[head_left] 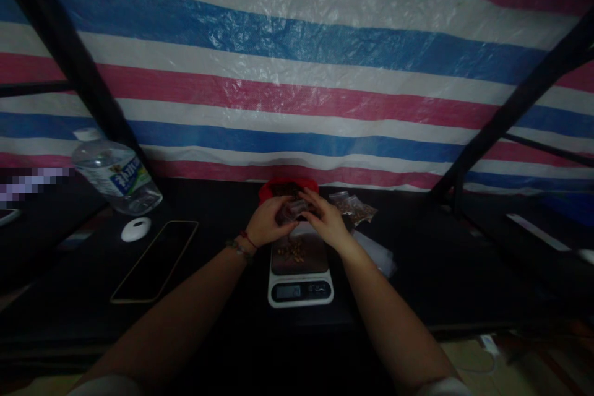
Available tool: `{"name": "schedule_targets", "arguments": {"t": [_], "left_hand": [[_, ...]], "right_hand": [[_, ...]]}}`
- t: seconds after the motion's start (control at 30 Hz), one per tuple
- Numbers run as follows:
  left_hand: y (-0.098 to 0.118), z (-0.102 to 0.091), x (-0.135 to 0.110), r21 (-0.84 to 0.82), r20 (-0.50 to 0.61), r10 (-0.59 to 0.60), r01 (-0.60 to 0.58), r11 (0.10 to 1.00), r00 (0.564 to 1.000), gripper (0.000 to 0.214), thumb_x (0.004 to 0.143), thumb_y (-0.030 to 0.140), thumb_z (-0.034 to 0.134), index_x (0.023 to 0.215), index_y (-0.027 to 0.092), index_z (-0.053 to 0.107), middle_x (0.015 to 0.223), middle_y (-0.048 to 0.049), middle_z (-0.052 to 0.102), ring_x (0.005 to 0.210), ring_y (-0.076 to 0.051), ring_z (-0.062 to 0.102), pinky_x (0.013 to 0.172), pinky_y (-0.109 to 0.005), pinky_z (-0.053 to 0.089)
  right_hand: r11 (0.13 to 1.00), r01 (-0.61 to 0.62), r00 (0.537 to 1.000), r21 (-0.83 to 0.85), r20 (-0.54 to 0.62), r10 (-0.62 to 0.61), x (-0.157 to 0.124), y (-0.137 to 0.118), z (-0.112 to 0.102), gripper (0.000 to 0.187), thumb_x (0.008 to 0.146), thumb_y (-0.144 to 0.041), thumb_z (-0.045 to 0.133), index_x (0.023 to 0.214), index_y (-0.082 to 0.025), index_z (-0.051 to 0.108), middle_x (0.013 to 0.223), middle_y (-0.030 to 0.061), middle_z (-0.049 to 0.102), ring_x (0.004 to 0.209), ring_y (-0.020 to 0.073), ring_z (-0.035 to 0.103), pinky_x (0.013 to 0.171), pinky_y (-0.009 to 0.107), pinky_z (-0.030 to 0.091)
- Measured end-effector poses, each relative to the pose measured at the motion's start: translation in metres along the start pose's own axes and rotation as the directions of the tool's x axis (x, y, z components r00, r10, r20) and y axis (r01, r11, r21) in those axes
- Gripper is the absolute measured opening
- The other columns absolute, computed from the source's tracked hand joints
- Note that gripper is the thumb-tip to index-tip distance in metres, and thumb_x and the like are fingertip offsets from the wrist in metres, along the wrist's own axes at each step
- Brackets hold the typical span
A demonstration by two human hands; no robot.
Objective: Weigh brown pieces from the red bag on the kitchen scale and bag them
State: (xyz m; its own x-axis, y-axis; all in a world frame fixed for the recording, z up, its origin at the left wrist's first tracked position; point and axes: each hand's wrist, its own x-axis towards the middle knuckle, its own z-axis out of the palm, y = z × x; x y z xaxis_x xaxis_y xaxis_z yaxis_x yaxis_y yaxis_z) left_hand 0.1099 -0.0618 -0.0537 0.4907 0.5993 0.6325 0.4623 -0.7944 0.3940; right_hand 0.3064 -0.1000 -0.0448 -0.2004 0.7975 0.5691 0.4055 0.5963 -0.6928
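Both my hands meet over a small kitchen scale [300, 288] on a dark table. My left hand [265, 223] and my right hand [326, 221] are closed together on a small clear plastic bag [291, 211], held just above the scale. Small brown pieces [291, 252] lie loose on the scale's plate. A red container [288, 187] with dark contents sits right behind my hands.
Filled small bags [355, 207] and clear plastic [378, 253] lie to the right of the scale. To the left are a phone [155, 260], a white round object [136, 229] and a tilted water bottle [116, 176]. Black frame bars cross a striped tarp behind.
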Motion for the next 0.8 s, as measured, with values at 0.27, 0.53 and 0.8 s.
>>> {"name": "schedule_targets", "arguments": {"t": [0.27,0.53,0.8], "left_hand": [[0.004,-0.002,0.001,-0.015,0.014,0.054,-0.053,0.998,0.998,0.055,0.075,0.040,0.065,0.122,0.016,0.051,0.115,-0.0116,0.063,0.104,-0.026,0.061,0.090,-0.040,0.049],[0.004,-0.001,0.000,0.000,-0.033,0.034,-0.034,0.999,0.999,0.048,0.077,0.037,0.063,0.118,0.016,0.054,0.111,-0.0110,0.064,0.103,-0.025,0.061,0.091,-0.039,0.049],[-0.006,-0.002,-0.001,0.021,-0.028,-0.014,0.014,1.000,1.000,0.053,0.076,0.042,0.064,0.122,0.017,0.052,0.113,-0.0108,0.063,0.104,-0.025,0.060,0.093,-0.041,0.048]], "right_hand": [[0.983,0.108,0.994,-0.152,0.001,-0.109,-0.004,-0.015,0.006,0.057,0.084,-0.020,0.058,0.138,-0.028,0.041,0.133,0.0066,0.054,0.119,0.0197,0.052,0.102,0.039,0.042],[0.995,0.030,0.997,-0.096,-0.072,-0.037,-0.002,-0.009,0.008,0.052,0.079,-0.021,0.064,0.128,-0.025,0.050,0.119,0.0085,0.059,0.103,0.0190,0.060,0.089,0.035,0.051],[0.968,0.051,0.997,-0.247,0.076,-0.034,0.003,-0.007,-0.011,0.064,0.074,-0.009,0.057,0.135,-0.021,0.043,0.129,0.0101,0.054,0.118,0.0200,0.052,0.102,0.038,0.041]]}}
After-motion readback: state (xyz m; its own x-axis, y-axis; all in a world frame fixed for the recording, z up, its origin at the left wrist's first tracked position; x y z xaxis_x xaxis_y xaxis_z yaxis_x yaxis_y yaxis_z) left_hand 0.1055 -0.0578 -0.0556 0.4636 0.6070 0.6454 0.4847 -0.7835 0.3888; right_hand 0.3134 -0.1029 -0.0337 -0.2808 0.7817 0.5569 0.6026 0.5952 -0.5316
